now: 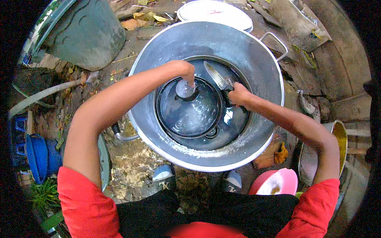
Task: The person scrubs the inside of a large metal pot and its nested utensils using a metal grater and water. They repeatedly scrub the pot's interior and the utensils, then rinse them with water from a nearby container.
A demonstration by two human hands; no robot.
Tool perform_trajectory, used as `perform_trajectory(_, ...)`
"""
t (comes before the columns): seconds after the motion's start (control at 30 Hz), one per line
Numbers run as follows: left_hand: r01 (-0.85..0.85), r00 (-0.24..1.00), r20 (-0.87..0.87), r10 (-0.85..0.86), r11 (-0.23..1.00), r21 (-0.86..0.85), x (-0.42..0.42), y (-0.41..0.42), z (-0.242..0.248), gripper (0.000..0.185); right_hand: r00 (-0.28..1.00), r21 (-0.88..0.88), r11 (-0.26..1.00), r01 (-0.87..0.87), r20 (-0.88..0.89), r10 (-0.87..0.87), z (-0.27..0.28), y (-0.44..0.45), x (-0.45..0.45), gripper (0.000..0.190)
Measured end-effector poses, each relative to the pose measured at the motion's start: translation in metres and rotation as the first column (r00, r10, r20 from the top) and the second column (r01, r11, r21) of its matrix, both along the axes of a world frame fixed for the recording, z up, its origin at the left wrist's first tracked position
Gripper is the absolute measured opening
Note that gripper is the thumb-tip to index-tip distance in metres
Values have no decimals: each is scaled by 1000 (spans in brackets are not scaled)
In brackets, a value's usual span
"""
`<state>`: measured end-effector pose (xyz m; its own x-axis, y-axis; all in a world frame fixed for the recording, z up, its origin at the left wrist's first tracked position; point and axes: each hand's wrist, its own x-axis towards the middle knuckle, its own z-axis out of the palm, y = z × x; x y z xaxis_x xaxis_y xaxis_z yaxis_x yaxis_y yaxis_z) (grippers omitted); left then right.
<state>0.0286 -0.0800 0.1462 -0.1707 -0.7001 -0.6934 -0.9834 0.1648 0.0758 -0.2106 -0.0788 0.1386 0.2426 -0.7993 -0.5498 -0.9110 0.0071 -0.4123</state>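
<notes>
A large metal pot (166,44) with dark water at its bottom stands before me. Inside it rests a round glass lid or shallow dark vessel (190,119) with a dark rim and a knob-like round piece (184,88) at its top. My left hand (188,75) reaches down to that round piece; its fingertips are partly hidden, so its hold cannot be told. My right hand (239,94) is closed around the dark handle of a perforated metal blade-shaped utensil (215,74), tilted over the water. A small ring-shaped thing (212,131) lies beside the dark-rimmed piece.
A white lid (214,13) lies beyond the pot. A large grey-green tub (89,35) stands at upper left, blue plastic containers (37,157) at left. A pink basin (290,181) and a metal pot (340,136) are at lower right. The pot's side handle (279,44) sticks out.
</notes>
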Motion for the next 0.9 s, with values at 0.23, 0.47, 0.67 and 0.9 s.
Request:
perform_trajectory(0.23,99,993,-21,-118,910,-403,22,-6,-29,25,949,-29,963,-268,-179,258,-47,-48,24,41)
perform_trajectory(0.47,-167,985,-168,44,494,-853,77,-33,35,20,821,-671,594,-445,-41,569,40,-46,-44,56)
perform_trajectory(0.67,-173,985,-120,128,595,-785,159,-47,48,60,991,-638,762,113,125,-42,103,15,-140,41)
perform_trajectory(0.9,-242,958,-284,37,633,-736,164,-45,17,70,846,-177,933,314,498,-190,61,56,-151,25)
